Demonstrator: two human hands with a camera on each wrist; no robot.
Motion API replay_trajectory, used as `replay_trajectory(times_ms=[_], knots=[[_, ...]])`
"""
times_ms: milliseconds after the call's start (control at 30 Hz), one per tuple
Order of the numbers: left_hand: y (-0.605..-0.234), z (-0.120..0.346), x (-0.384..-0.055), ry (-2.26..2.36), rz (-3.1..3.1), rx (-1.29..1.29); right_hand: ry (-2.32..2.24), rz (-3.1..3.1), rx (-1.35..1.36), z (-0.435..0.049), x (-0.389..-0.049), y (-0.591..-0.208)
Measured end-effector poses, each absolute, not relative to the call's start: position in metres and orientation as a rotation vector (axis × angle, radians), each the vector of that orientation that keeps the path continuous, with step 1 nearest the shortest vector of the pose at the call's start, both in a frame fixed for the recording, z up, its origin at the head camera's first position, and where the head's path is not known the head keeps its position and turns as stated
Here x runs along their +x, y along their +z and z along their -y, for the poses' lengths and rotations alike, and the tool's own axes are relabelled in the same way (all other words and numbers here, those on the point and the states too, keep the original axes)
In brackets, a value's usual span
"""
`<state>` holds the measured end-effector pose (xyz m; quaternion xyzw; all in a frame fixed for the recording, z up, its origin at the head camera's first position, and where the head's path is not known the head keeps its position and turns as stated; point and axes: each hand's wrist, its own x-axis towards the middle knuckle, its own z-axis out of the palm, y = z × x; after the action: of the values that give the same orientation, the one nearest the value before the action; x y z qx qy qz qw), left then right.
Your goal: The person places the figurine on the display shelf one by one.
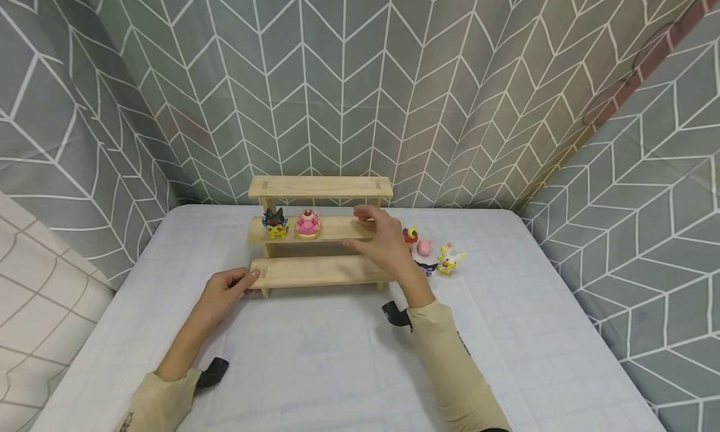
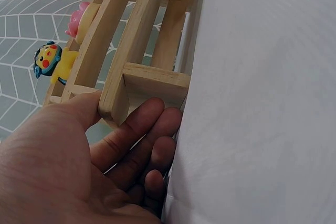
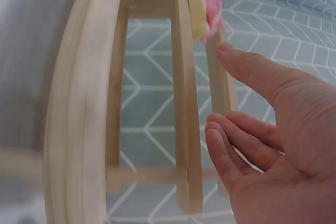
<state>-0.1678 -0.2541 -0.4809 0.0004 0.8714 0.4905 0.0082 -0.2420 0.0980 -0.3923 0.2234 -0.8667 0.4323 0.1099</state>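
Wooden rack (image 1: 320, 272), just one, stands toward the far side of a table spread with one white cloth (image 1: 315, 363), and it has three tiers stepping up toward the back. Two figures sit on the middle tier (image 1: 337, 231), side by side with a small gap: one yellow figure in a dark, eared hood (image 1: 275, 224) at the left end, and one pink figure (image 1: 308, 224) next to it. Four more figures show on the cloth just right of the rack: one red-and-yellow figure (image 1: 411, 234), one round pink figure (image 1: 424, 247), one white-and-yellow figure (image 1: 448, 260) and one dark purple figure (image 1: 427, 268), the last partly hidden by the right arm. Both hands are at the rack. The left hand (image 1: 224, 291) grips the left end of the lowest tier, thumb against its edge and curled fingers below. The right hand (image 1: 387, 239) is at the right end of the middle tier, thumb spread wide from the fingers, holding nothing; whether its fingertips touch the wood, I cannot tell. Two beige sleeves (image 1: 450, 351) cover the forearms, with one black piece (image 1: 396, 314) showing beside each cuff.
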Motion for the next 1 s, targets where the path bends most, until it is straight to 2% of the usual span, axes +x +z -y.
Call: replay_trajectory(times_ms=[233,1000], knots=[[-0.482,0.255,-0.167,1.543,-2.721,0.003,1.244,2.528,0.623,-0.133,-0.245,-0.392],[-0.478,0.253,-0.167,1.507,-2.725,0.001,1.015,2.532,0.277,-0.270,-0.242,-0.397]])
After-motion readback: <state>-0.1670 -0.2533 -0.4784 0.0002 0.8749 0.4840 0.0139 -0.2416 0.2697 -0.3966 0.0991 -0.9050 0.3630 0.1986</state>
